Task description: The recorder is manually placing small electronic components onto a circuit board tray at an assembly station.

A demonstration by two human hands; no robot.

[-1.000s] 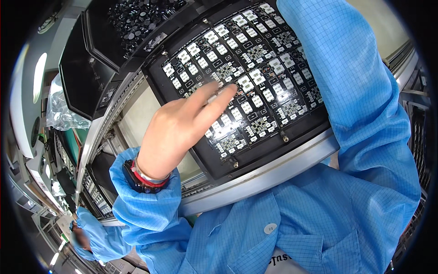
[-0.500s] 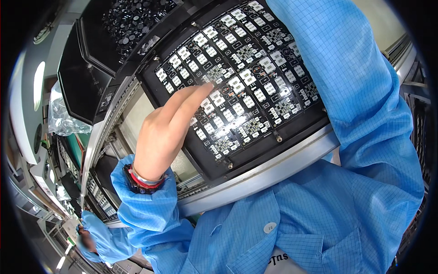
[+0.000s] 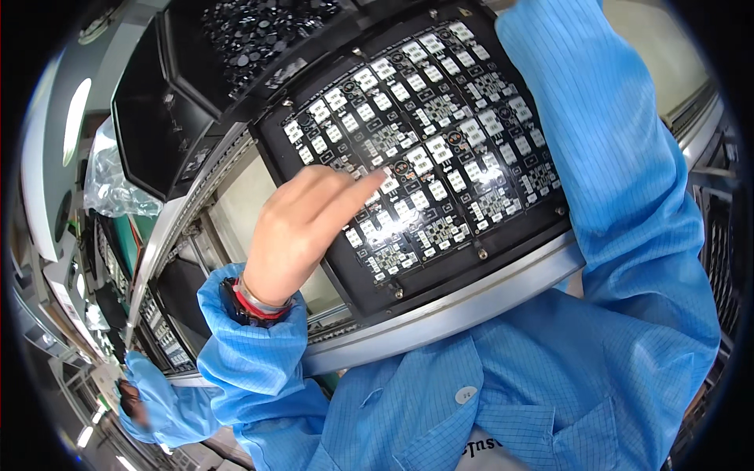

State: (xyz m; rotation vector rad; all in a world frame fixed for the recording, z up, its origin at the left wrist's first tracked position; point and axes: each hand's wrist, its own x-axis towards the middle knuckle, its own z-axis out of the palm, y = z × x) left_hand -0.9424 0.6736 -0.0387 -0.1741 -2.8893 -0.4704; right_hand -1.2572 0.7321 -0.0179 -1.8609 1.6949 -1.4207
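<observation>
My left hand (image 3: 294, 224) is over the left part of a dark circuit board panel (image 3: 408, 125), palm down. Its index finger stretches out, and the tip is at a spot near a round orange-marked outline. The other fingers bend under, the thumb is hidden, and nothing shows held. Rows of white square parts and many small components cover the panel. It lies in a black carrier frame (image 3: 440, 276) with metal screws along its edge. My right arm in a blue sleeve (image 3: 620, 149) reaches past the panel's right side; the right hand is beyond the top edge of the picture.
A black bin (image 3: 259, 39) full of small dark round parts stands beyond the panel, with a black tray (image 3: 153, 118) to its left. A metal rail (image 3: 448, 302) runs along the near side. Clear plastic bag (image 3: 118, 177) hangs left. Another person's blue sleeve (image 3: 177, 408) is lower left.
The panel and bin appear slightly further right and lower in the picture. My left hand has shifted right and down with them; its middle finger, stretched out before, is now bent.
</observation>
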